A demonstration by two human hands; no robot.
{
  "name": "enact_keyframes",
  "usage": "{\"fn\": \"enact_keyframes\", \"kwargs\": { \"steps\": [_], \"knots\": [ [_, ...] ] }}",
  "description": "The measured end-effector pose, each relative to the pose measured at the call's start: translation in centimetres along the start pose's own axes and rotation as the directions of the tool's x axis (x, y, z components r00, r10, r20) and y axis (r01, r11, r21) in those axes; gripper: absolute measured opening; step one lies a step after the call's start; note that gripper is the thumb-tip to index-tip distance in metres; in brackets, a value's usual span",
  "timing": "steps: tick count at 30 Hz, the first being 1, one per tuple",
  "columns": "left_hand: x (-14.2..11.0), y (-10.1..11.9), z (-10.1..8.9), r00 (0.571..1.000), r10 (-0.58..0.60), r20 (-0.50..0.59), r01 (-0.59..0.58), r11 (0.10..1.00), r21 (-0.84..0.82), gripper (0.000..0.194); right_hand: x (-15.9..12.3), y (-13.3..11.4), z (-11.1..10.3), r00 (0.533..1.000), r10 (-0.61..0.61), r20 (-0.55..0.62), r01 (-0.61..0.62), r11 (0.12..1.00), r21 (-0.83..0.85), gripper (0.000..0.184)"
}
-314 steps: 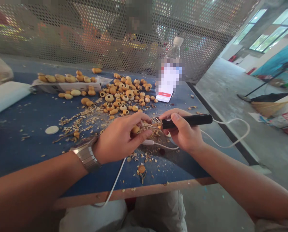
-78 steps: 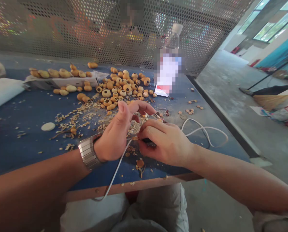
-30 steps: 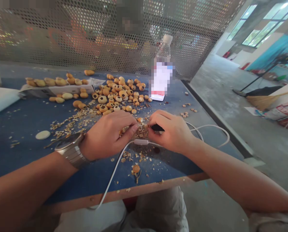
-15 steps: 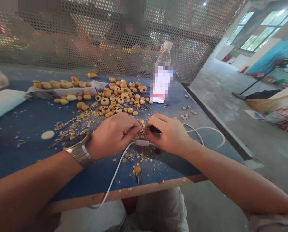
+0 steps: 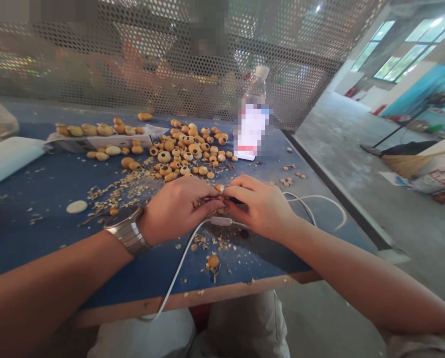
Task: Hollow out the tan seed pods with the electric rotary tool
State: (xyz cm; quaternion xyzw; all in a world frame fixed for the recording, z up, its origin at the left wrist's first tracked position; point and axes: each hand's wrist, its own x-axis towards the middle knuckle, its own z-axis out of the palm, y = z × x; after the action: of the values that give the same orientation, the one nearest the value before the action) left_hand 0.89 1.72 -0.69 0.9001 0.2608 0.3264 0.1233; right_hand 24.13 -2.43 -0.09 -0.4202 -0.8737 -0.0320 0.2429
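My left hand (image 5: 183, 201), with a metal-banded watch (image 5: 129, 231) on its wrist, is pinched closed at the fingertips. Opposite it, my right hand (image 5: 262, 204) is closed too, and something dark shows between its thumb and fingers. The fingertips meet over the table, and whatever small thing they pinch is hidden. A small orange-and-white piece (image 5: 219, 188) shows just beyond the fingertips. Under the hands runs a white cable with an inline switch (image 5: 221, 221). Small tan gourds (image 5: 185, 146), several with round holes cut in them, are heaped beyond.
Seeds and scraps (image 5: 127, 186) litter the blue table (image 5: 39, 238). A phone (image 5: 250, 134) leans against a clear bottle (image 5: 259, 82) before a perforated metal screen (image 5: 133, 59). More gourds line a low box (image 5: 103, 143). Small discs (image 5: 287, 181) lie right; a white disc (image 5: 76, 207) lies left.
The fingertips of both hands have come closer together, covering the small gap between them. The dark thing in my right hand shows less. The view has shifted slightly.
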Motion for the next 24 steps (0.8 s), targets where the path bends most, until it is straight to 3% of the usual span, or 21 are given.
{"fn": "enact_keyframes", "kwargs": {
  "steps": [5, 15, 24],
  "knots": [
    [0.0, 0.4, -0.1, 0.999, 0.035, -0.02, -0.034, 0.999, 0.042, 0.022, 0.1, -0.3, 0.0, 1.0, 0.02, -0.003, -0.02, 1.0, 0.009, 0.016],
    [-0.1, 0.9, -0.3, 0.995, 0.06, -0.083, -0.055, 0.997, 0.059, 0.014, 0.5, -0.5, -0.1, 0.993, 0.108, 0.043, -0.116, 0.938, 0.328, 0.017],
    [-0.1, 1.2, -0.1, 0.996, 0.056, -0.066, -0.055, 0.998, 0.029, 0.011, 0.2, -0.7, -0.2, 0.997, 0.082, -0.009, -0.078, 0.973, 0.218, 0.012]
  ]
}}
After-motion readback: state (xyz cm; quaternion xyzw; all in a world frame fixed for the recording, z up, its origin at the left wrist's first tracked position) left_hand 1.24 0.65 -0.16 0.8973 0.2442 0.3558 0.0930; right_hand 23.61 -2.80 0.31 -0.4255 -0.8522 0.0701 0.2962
